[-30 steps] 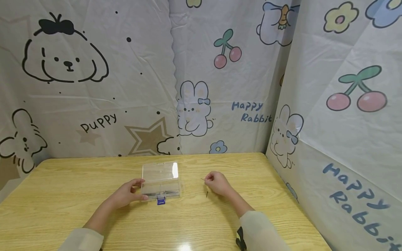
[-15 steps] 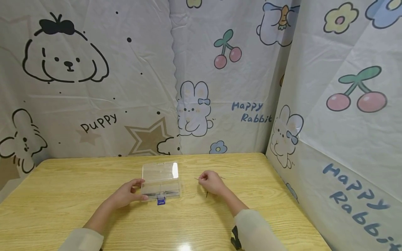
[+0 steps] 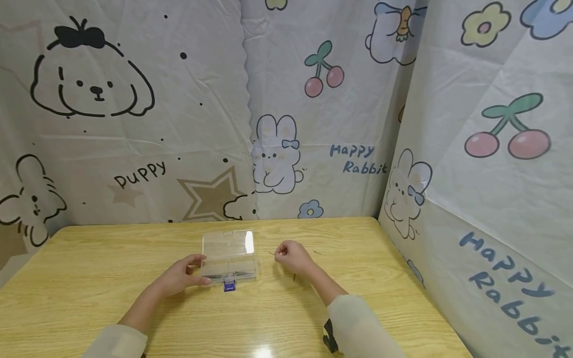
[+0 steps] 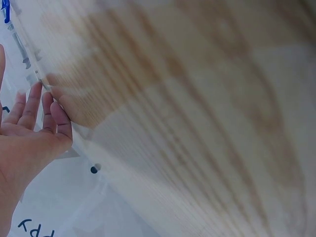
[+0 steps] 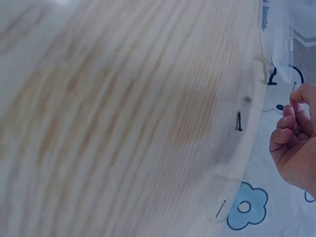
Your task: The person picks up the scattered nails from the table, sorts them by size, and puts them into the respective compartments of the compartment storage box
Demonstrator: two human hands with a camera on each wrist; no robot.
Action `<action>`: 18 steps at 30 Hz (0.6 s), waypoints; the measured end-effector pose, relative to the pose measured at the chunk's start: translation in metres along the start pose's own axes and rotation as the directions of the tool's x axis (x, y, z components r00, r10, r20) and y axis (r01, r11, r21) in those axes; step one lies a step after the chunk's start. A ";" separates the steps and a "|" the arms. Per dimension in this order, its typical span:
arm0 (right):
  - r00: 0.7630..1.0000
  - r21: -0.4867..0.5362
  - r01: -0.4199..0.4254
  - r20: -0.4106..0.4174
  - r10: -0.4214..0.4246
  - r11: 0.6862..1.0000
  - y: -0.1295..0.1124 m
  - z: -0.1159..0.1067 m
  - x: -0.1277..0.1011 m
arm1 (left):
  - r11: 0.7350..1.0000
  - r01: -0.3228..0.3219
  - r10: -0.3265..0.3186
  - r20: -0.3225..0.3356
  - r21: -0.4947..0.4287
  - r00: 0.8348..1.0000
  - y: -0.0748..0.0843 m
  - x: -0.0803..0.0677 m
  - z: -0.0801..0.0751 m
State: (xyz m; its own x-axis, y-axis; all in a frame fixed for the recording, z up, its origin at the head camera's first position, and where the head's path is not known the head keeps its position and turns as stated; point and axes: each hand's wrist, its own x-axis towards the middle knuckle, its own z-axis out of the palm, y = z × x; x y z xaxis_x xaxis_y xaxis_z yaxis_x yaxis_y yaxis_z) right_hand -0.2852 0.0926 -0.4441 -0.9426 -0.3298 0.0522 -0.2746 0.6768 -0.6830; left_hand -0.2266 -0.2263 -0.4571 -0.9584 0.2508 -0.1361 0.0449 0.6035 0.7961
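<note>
A clear plastic box lies open on the wooden table, a blue latch at its front. My left hand holds the box's left end between thumb and fingers; in the left wrist view its fingertips touch the box edge. Just right of the box, my right hand hovers with curled fingers and pinches a thin dark nail. The right wrist view shows that hand and the box.
Two loose nails lie on the table near my right hand: one by the wrist, also in the right wrist view, and one behind it. Printed cloth walls close off the back and right sides.
My right hand has moved left toward the box with the pinched nail, uncovering a nail on the table behind it. The left hand and box have stayed put.
</note>
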 end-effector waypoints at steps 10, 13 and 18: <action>0.999 -0.005 0.026 0.031 -0.026 1.000 -0.011 0.009 0.005 | 1.000 -0.003 0.003 -0.007 0.005 1.000 0.000 0.000 0.000; 0.999 -0.003 0.026 0.033 -0.026 1.000 -0.014 0.011 0.007 | 1.000 0.001 -0.001 -0.007 0.008 1.000 0.000 0.000 0.000; 0.999 0.010 0.032 0.042 -0.032 0.999 -0.020 0.014 0.007 | 1.000 0.005 -0.005 -0.009 0.014 1.000 0.001 0.000 0.000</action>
State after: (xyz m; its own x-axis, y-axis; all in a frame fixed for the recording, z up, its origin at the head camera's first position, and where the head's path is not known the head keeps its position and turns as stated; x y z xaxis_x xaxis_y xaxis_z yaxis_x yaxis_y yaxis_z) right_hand -0.2837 0.0679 -0.4400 -0.9246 -0.3784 0.0439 -0.3025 0.6593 -0.6883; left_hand -0.2263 -0.2258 -0.4568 -0.9611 0.2413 -0.1347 0.0441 0.6150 0.7873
